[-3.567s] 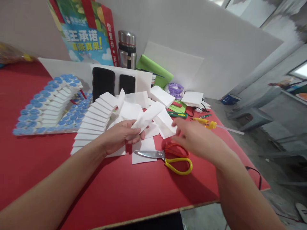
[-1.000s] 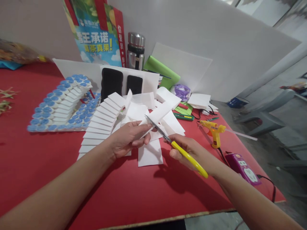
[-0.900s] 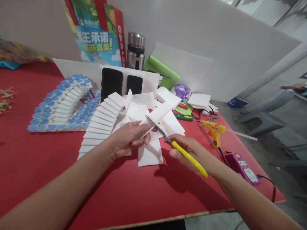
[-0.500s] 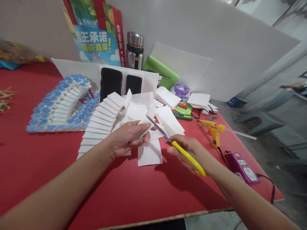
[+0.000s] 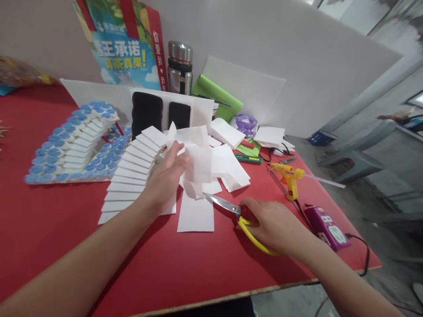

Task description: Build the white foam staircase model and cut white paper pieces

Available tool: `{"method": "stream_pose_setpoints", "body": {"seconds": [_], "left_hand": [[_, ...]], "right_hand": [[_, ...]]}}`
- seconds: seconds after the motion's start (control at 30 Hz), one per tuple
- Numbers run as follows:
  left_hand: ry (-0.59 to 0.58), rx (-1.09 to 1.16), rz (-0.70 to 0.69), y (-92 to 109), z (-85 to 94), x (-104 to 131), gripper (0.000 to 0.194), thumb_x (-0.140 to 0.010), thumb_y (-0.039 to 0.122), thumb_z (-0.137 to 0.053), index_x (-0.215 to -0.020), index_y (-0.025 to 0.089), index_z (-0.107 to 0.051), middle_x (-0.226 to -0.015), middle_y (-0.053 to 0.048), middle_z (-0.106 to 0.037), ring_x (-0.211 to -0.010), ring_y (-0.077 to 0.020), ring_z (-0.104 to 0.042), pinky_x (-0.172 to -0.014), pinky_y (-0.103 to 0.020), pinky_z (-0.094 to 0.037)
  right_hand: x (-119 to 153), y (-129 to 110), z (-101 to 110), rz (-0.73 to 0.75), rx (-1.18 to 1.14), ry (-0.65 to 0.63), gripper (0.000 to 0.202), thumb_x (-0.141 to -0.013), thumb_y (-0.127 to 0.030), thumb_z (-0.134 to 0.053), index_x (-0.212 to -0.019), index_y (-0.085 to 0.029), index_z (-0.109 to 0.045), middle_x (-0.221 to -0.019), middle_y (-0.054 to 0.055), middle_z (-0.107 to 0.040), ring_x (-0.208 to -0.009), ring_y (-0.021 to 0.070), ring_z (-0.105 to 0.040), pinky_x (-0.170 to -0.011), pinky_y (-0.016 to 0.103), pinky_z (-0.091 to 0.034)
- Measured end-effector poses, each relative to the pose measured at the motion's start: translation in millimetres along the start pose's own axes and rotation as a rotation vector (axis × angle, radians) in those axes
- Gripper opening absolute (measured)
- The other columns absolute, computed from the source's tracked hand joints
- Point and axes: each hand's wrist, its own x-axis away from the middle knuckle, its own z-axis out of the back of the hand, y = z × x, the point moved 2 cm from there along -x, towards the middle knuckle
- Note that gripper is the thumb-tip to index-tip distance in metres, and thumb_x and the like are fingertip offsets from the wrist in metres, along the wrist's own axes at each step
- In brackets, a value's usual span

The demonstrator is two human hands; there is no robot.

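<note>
My left hand (image 5: 167,176) pinches a thin, see-through white sheet (image 5: 200,164) near its upper left edge. The sheet hangs above loose white pieces, with its lower end curling. In my right hand (image 5: 276,224) is a pair of scissors (image 5: 226,204) with yellow handles; the blades look closed or nearly so and point left, their tip by the sheet's lower end. Below lies a white rectangular piece (image 5: 195,215) on the red table (image 5: 211,268). Beside my left wrist, white slabs (image 5: 127,176) overlap in a fanned, stair-like row.
A curved model with blue discs (image 5: 54,154) stands left. Two dark panels (image 5: 147,114) are on a white board behind. A yellow glue gun (image 5: 291,178) and a purple power strip (image 5: 327,226) with cords lie right. A steel flask (image 5: 180,66) stands at the back.
My left hand has shifted left and up from the small white piece it held and now grips the thin sheet. The scissors have come down and turned flatter, away from my left fingers.
</note>
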Motion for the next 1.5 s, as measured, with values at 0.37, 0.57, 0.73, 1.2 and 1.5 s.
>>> {"method": "stream_pose_setpoints", "body": {"seconds": [0.37,0.57,0.73,1.2,1.5], "left_hand": [[-0.055,-0.357,-0.039,2,-5.7,7,0.077,-0.096,0.045,-0.065,-0.164,0.036,-0.032,-0.179,-0.004,-0.011,-0.161,-0.0382,-0.019,-0.128,-0.055,-0.021],[-0.098,-0.24,-0.045,4,-7.9,10,0.065,-0.095,0.047,-0.069,-0.154,0.029,-0.048,-0.173,-0.008,-0.031,-0.157,-0.0321,-0.033,-0.127,-0.047,-0.029],[-0.193,0.187,0.16,7,-16.8,9,0.055,-0.093,0.053,-0.069,-0.13,0.012,-0.066,-0.14,-0.022,-0.067,-0.131,-0.0345,-0.064,-0.115,-0.049,-0.046],[-0.069,0.403,0.428,4,-2.3,3,0.035,-0.079,0.023,-0.071,-0.112,0.017,-0.076,-0.098,-0.013,-0.082,-0.101,-0.0367,-0.077,-0.085,-0.048,-0.065],[-0.076,0.381,0.391,-4,-3.6,-2,0.027,-0.084,0.027,-0.077,-0.109,0.015,-0.078,-0.102,-0.012,-0.083,-0.1,-0.0335,-0.078,-0.084,-0.041,-0.065]], "right_hand": [[-28,-2,25,0.019,0.133,0.345,0.04,-0.091,-0.017,-0.06,-0.13,-0.013,-0.06,-0.134,0.02,-0.064,-0.113,0.0345,-0.064,-0.083,0.039,-0.047],[-72,26,28,-0.213,0.063,0.468,0.025,-0.101,-0.017,-0.045,-0.099,-0.013,-0.069,-0.092,0.017,-0.072,-0.082,0.0276,-0.067,-0.069,0.035,-0.041],[-64,12,68,-0.217,-0.102,0.927,0.04,-0.107,-0.031,-0.039,-0.086,-0.016,-0.069,-0.067,0.011,-0.064,-0.065,0.0232,-0.06,-0.065,0.037,-0.04],[-84,-13,42,0.087,-0.964,0.825,0.039,-0.091,-0.053,-0.072,-0.108,-0.018,-0.073,-0.112,0.011,-0.075,-0.099,0.0222,-0.069,-0.078,0.034,-0.055],[-106,0,8,0.117,-1.732,0.172,0.038,-0.062,-0.037,-0.096,-0.092,-0.019,-0.08,-0.089,0.005,-0.081,-0.072,0.0181,-0.071,-0.069,0.032,-0.056]]}}
